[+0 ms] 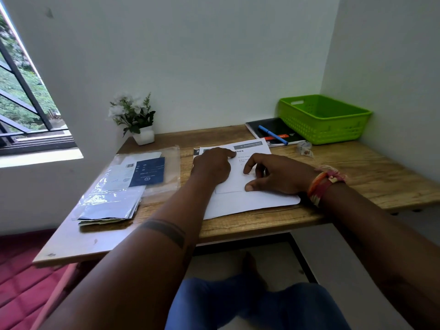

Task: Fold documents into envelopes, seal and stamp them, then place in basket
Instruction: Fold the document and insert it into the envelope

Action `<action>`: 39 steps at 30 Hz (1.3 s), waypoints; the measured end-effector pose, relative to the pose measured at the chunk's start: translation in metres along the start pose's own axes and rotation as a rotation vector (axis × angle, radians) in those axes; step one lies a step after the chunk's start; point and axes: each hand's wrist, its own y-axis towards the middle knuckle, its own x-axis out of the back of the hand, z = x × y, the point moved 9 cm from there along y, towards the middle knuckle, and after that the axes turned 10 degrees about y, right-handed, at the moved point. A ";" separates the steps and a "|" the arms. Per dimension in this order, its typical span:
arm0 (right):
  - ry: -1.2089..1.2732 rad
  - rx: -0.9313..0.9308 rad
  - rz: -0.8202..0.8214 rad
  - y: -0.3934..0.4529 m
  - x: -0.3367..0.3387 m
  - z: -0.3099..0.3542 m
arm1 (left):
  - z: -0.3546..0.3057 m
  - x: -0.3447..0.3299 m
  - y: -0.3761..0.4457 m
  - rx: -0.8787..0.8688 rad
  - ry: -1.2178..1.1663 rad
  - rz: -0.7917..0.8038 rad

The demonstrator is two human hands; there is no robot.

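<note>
I judge I'm at the first step, folding a document: the sheet (252, 201) lies flat at the middle of the surface (357, 177), with the basket (323, 120) well apart at two o'clock and the envelopes (112, 198), in their clear wrap, at nine o'clock. My left hand (212, 166) rests on the sheet's upper half with its fingers curled under and the forefinger stretched toward one o'clock, holding nothing, while my right hand (278, 175) lies just beside it, fingers (247, 171) loosely bent and tips touching the paper, thumb flat. Next I need to lift the near edge, bring it up evenly and press a crease.
</note>
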 end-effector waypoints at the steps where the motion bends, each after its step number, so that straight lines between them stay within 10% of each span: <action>1: -0.017 0.007 0.007 0.002 0.000 0.000 | 0.000 0.000 0.000 -0.002 0.005 -0.003; 20: -0.477 0.018 -0.113 0.086 0.010 -0.006 | 0.000 0.005 -0.002 -0.010 0.038 -0.003; 39: -0.299 -0.095 -0.220 0.105 0.014 -0.022 | 0.003 0.003 -0.001 0.027 0.015 -0.009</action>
